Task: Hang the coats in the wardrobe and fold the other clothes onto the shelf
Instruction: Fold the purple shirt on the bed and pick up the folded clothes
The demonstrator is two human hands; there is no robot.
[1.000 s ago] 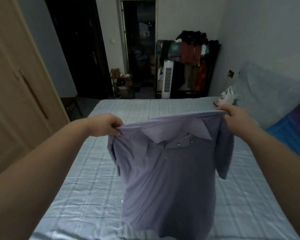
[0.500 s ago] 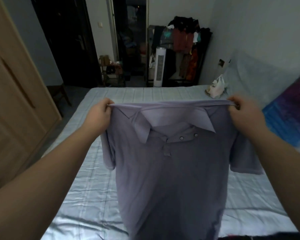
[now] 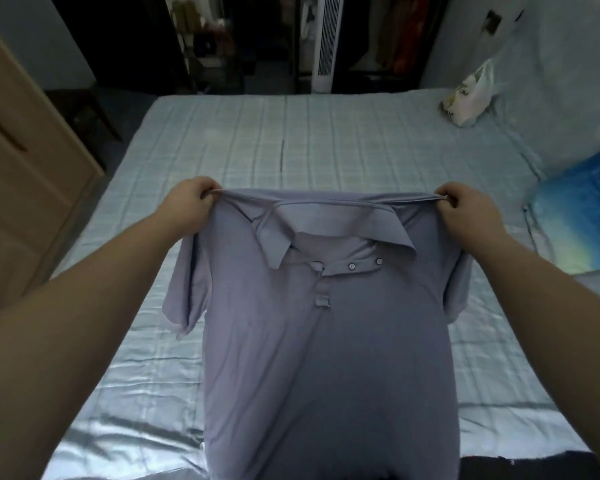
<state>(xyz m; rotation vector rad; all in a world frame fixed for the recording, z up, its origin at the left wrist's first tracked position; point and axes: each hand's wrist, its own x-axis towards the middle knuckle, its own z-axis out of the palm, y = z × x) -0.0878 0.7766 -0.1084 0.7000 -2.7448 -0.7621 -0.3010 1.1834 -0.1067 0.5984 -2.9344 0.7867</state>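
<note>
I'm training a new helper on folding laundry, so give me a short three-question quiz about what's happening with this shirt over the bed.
1. True or false: the lilac polo shirt lies folded on the bed.
2. Where do the left hand and right hand grip the shirt? A) hem B) shoulders C) sleeve ends
3. Fill in: the white plastic bag sits near the bed's far ____ corner.

Key: 1 false, it is held up, spread open. 2 B. 3 right.
</note>
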